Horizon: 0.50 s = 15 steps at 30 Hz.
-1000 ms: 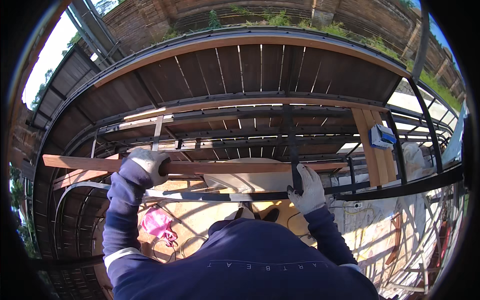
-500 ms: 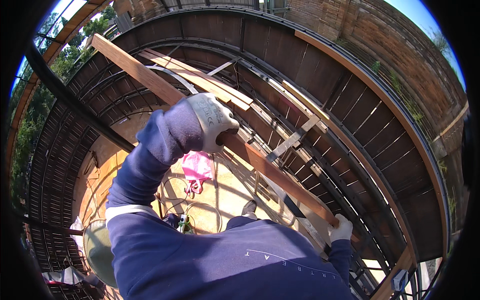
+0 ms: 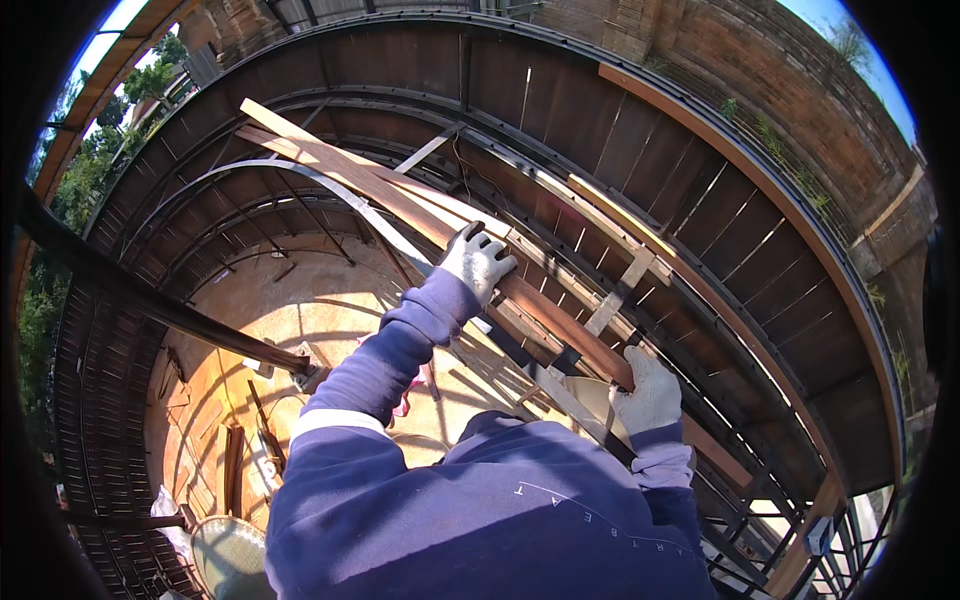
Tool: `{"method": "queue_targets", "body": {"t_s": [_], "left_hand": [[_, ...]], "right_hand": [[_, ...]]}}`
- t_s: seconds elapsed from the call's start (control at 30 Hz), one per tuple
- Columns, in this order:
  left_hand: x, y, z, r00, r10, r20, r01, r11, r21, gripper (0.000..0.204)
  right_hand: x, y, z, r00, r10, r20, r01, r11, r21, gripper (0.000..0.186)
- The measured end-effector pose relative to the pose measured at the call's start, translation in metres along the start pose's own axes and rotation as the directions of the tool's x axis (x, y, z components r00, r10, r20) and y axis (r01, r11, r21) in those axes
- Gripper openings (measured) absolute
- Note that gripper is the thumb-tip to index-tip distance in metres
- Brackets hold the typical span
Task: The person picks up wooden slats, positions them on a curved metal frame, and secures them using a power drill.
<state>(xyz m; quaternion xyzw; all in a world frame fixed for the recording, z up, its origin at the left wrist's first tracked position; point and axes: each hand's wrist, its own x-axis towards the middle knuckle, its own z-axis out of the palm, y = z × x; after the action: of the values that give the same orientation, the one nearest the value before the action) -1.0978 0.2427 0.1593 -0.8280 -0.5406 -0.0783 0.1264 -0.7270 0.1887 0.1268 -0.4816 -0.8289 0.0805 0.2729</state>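
My left hand [image 3: 480, 260], in a pale work glove, is closed over a long reddish wooden plank [image 3: 560, 320] that slants from upper left to lower right. My right hand [image 3: 645, 395], also gloved, grips the same plank farther down. The plank's far part lies close beside and across lighter boards [image 3: 275, 112] on the curved dark metal framework; whether it rests on them I cannot tell. A curved pale metal strip [image 3: 360, 205] runs just below the far part of the plank.
Curved walls of dark slats [image 3: 730, 250] surround me, with a brick wall [image 3: 800, 100] beyond. A thick black pipe [image 3: 160, 305] crosses at left. Below are a tan floor [image 3: 225, 320] with loose timber [image 3: 232, 465] and a round pale container [image 3: 228, 555] at lower left.
My view has turned toward the left along the framework. Since half a second ago, my left hand has moved rightward and away from my body with the plank, whose far end sits nearer the other boards.
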Motion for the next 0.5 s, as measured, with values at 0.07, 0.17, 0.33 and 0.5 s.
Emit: {"method": "queue_targets", "body": {"t_s": [0.07, 0.17, 0.33, 0.5], "left_hand": [[0.0, -0.044, 0.03, 0.994, -0.018, -0.11, 0.012, 0.998, -0.056, 0.03], [0.013, -0.098, 0.053, 0.99, -0.132, -0.051, 0.132, 0.991, -0.003, 0.022], [0.013, -0.15, 0.132, 0.976, -0.197, -0.098, 0.2, 0.979, 0.029, 0.026], [-0.015, -0.187, 0.168, 0.954, -0.286, 0.092, 0.28, 0.957, 0.071, 0.029]], "right_hand": [[-0.014, 0.022, -0.005, 0.994, 0.086, 0.072, -0.073, 0.983, -0.169, 0.053], [-0.056, 0.067, -0.001, 0.989, 0.147, -0.03, -0.15, 0.963, -0.223, 0.049], [-0.066, 0.047, -0.008, 0.971, 0.24, -0.004, -0.238, 0.96, -0.146, 0.044], [-0.067, 0.032, -0.001, 0.956, 0.29, 0.046, -0.275, 0.94, -0.203, 0.047]]}}
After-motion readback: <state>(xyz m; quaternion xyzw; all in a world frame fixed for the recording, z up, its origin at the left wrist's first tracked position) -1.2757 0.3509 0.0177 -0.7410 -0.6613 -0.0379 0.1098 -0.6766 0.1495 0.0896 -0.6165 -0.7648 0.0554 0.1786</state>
